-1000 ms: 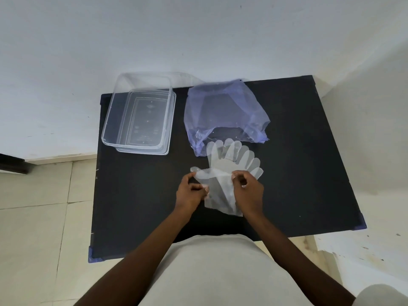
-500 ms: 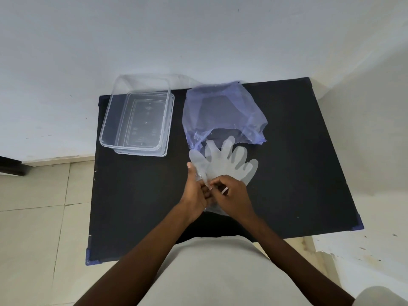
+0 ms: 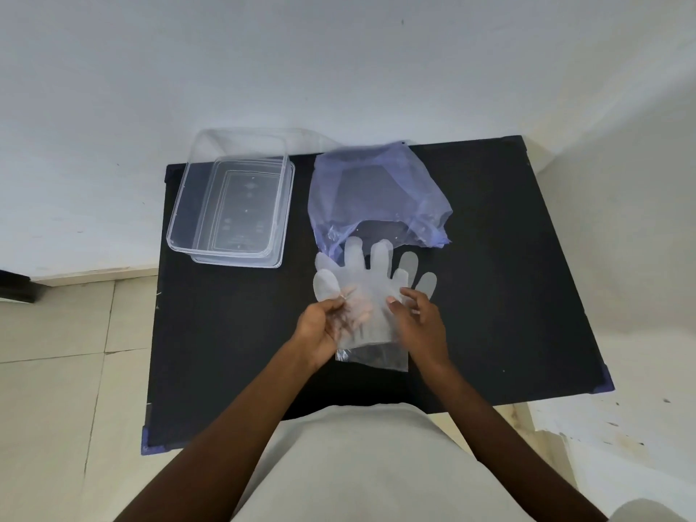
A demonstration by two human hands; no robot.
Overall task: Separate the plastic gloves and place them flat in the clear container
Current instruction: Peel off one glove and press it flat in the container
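Observation:
A stack of thin clear plastic gloves (image 3: 371, 280) lies in the middle of the black table (image 3: 508, 276), fingers pointing away from me. My left hand (image 3: 324, 325) pinches the left edge of the top glove, its fingers showing through the film. My right hand (image 3: 418, 322) holds the gloves' right side, thumb and fingertips on the plastic. The clear container (image 3: 229, 205) sits open at the table's far left corner, with nothing inside it.
A crumpled translucent purple plastic bag (image 3: 376, 190) lies just beyond the gloves at the table's far middle. A white wall runs behind the table. Tiled floor lies to the left, and a white ledge to the right.
My hands have moved apart from the gloves' middle to the two sides. The top glove has lifted and spread wider, its fingers fanned out.

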